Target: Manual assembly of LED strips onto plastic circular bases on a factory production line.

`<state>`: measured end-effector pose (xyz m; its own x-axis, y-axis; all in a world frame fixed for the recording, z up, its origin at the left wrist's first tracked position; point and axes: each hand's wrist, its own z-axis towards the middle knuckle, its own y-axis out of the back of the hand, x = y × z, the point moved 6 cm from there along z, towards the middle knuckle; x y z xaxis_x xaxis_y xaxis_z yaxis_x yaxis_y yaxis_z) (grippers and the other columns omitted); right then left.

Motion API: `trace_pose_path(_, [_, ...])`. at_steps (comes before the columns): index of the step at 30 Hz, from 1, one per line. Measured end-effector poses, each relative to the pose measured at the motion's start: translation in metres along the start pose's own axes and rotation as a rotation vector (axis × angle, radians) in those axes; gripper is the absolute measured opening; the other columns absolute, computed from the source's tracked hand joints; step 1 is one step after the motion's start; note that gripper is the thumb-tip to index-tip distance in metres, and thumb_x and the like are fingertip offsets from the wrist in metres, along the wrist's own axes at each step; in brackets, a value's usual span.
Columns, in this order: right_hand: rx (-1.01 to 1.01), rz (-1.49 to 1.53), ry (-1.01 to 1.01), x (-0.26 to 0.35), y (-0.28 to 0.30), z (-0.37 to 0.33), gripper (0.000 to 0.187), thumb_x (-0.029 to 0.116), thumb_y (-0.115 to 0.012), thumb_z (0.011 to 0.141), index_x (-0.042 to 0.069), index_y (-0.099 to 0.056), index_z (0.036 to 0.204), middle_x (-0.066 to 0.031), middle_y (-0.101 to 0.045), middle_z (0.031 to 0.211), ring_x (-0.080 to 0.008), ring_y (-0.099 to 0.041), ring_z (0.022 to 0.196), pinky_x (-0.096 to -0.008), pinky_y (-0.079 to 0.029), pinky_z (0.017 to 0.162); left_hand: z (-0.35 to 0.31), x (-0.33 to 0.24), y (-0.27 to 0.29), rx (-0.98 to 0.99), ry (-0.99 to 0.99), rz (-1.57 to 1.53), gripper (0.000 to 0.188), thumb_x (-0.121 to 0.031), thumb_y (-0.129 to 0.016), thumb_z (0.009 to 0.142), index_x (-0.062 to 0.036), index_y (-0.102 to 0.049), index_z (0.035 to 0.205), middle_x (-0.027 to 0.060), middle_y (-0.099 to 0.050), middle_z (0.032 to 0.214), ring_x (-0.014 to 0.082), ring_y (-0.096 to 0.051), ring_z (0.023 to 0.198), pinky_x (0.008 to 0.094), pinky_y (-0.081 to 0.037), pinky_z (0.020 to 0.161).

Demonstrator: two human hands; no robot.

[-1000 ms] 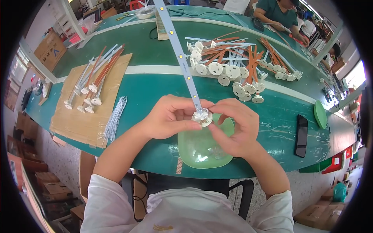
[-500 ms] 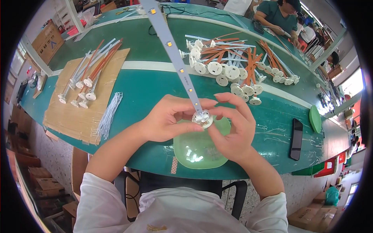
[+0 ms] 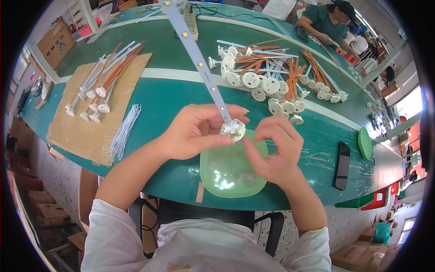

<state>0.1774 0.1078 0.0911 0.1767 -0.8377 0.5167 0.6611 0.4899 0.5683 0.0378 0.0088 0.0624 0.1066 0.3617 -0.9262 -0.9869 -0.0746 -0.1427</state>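
My left hand (image 3: 192, 131) is closed on an LED light strip, pinching its round white base (image 3: 233, 130) between thumb and fingers. The strip (image 3: 200, 65), a narrow pale bar dotted with yellow LEDs, slants up and away to the left. The base's inner side, with small parts in it, faces up. Just right of the base, my right hand (image 3: 281, 149) has its fingers curled and apart from the thumb, its thumb tip close to the rim. Under both hands lies a shallow green tray (image 3: 217, 181) with a small heap of tiny pieces.
Finished-looking strips with white bases (image 3: 250, 80) crowd the right back; others (image 3: 103, 107) lie on cardboard (image 3: 68, 131) at left, beside a bundle of white wires (image 3: 124, 136). A phone (image 3: 342, 165) and a green dish (image 3: 364, 143) are at right. A co-worker (image 3: 324, 22) sits across.
My right hand has drawn slightly away from the base, to the right and down. The left hand and the strip have shifted a little left and up.
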Motion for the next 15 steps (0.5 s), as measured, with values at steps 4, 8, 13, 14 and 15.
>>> trace_pose_path(4, [0.497,-0.078,-0.164,-0.008,-0.013,0.001,0.022,0.010,-0.080,0.069,0.006,-0.067,0.087,-0.0127,-0.063,0.093,-0.0238,-0.064,0.082,-0.0324,-0.052,0.071,0.000,-0.004,0.005,-0.019,-0.031,-0.057,0.048,0.005,-0.068,0.084,0.0024,-0.053,0.130,0.0233,-0.061,0.125,0.0291,-0.067,0.106,0.0402,-0.054,0.095])
trace_pose_path(8, [0.507,-0.093,0.098,0.009,-0.027,-0.010,0.021,0.014,-0.077,0.072,0.004,-0.067,0.087,-0.0104,-0.065,0.084,-0.0274,-0.064,0.079,-0.0360,-0.052,0.072,0.003,-0.005,0.004,0.000,-0.039,-0.089,0.046,0.006,-0.067,0.084,0.0022,-0.054,0.129,0.0248,-0.061,0.125,0.0302,-0.068,0.104,0.0418,-0.055,0.093])
trace_pose_path(13, [0.947,0.009,-0.058,-0.005,-0.049,-0.026,0.010,0.011,-0.071,0.077,0.005,-0.069,0.084,-0.0107,-0.066,0.088,-0.0298,-0.064,0.083,-0.0367,-0.052,0.074,0.000,-0.004,0.005,-0.004,-0.057,-0.119,0.047,0.003,-0.069,0.083,0.0024,-0.053,0.128,0.0274,-0.061,0.123,0.0307,-0.069,0.102,0.0447,-0.057,0.090])
trace_pose_path(14, [0.945,0.013,-0.066,-0.007,-0.047,-0.024,0.010,0.011,-0.071,0.077,0.005,-0.069,0.084,-0.0107,-0.066,0.088,-0.0298,-0.064,0.083,-0.0367,-0.052,0.074,0.001,-0.003,0.005,-0.001,-0.049,-0.122,0.047,0.003,-0.069,0.083,0.0024,-0.053,0.128,0.0274,-0.061,0.123,0.0307,-0.069,0.102,0.0447,-0.057,0.090])
trace_pose_path(15, [0.882,0.082,-0.052,-0.004,-0.044,-0.021,0.009,0.009,-0.072,0.076,0.005,-0.069,0.084,-0.0092,-0.065,0.086,-0.0292,-0.064,0.082,-0.0366,-0.052,0.073,0.001,-0.002,0.006,0.004,-0.048,-0.104,0.048,0.002,-0.069,0.084,0.0018,-0.052,0.129,0.0276,-0.060,0.124,0.0308,-0.069,0.101,0.0445,-0.057,0.090])
